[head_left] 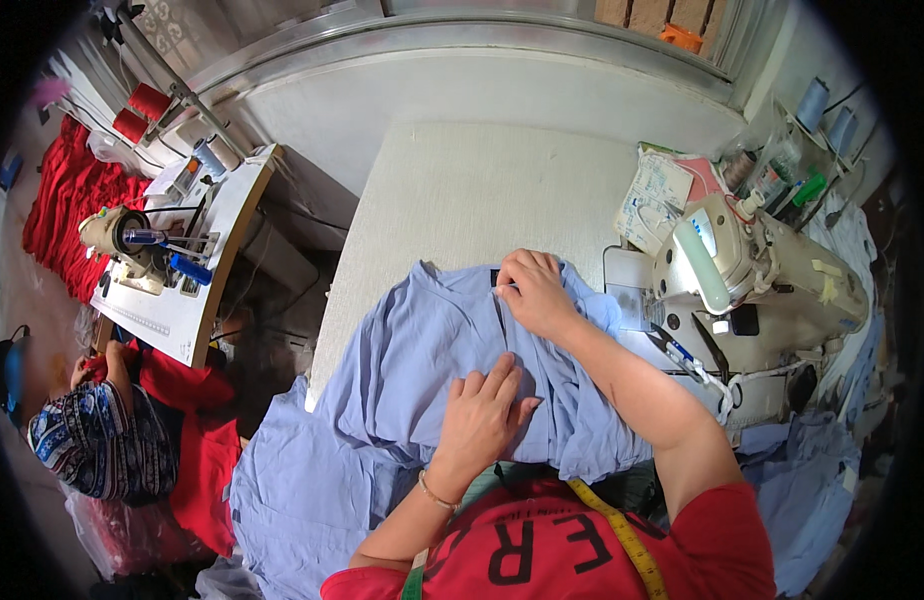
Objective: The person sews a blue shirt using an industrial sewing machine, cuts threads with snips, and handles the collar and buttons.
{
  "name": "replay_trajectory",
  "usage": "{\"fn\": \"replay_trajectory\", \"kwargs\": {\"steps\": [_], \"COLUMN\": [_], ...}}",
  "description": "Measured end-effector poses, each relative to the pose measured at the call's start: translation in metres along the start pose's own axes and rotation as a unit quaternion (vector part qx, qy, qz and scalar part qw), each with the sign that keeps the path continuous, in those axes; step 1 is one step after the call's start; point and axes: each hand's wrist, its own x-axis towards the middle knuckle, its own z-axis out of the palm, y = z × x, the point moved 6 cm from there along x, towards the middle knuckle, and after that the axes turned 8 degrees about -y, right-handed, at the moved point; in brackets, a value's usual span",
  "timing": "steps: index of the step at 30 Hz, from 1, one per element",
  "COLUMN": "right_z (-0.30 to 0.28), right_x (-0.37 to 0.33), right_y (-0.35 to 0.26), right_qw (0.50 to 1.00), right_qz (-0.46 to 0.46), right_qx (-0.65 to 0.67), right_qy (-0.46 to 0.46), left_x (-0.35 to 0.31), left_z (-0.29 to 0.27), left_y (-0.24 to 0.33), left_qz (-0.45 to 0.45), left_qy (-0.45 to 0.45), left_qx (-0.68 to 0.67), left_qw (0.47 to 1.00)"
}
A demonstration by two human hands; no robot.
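A light blue shirt (402, 350) lies spread over the near part of the pale sewing table, its left side hanging past the edge. My left hand (479, 412) rests on the cloth beside a slit running down its middle, fingers stretched out. Farther up, my right hand (535, 290) has its fingers bent over the upper edge of the shirt, thumb and fingertips pinching the cloth. Next to those fingertips a small dark label (495, 277) shows. What lies under the right palm is hidden.
A sewing machine (752, 270) stands at the right, with scissors (714, 345) and pens beside it. Papers (657, 200) lie behind it. At the left, a co-worker (107, 430) handles red cloth by another machine (122, 235). A yellow tape measure (622, 540) hangs over my red top.
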Motion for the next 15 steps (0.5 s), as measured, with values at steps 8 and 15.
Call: {"fn": "replay_trajectory", "kwargs": {"steps": [8,15], "right_z": [-0.002,-0.004], "right_x": [0.006,0.006], "right_y": [0.016,0.013], "right_qw": [0.989,0.988], "right_qz": [-0.043,-0.024], "right_qx": [0.133,0.142], "right_qy": [-0.057,-0.049], "left_x": [-0.002,-0.005], "left_z": [-0.004,-0.004], "left_y": [0.0,-0.001], "left_qz": [-0.006,0.0], "left_qy": [0.003,0.019], "left_qx": [-0.004,-0.019], "left_qw": [1.0,1.0]}}
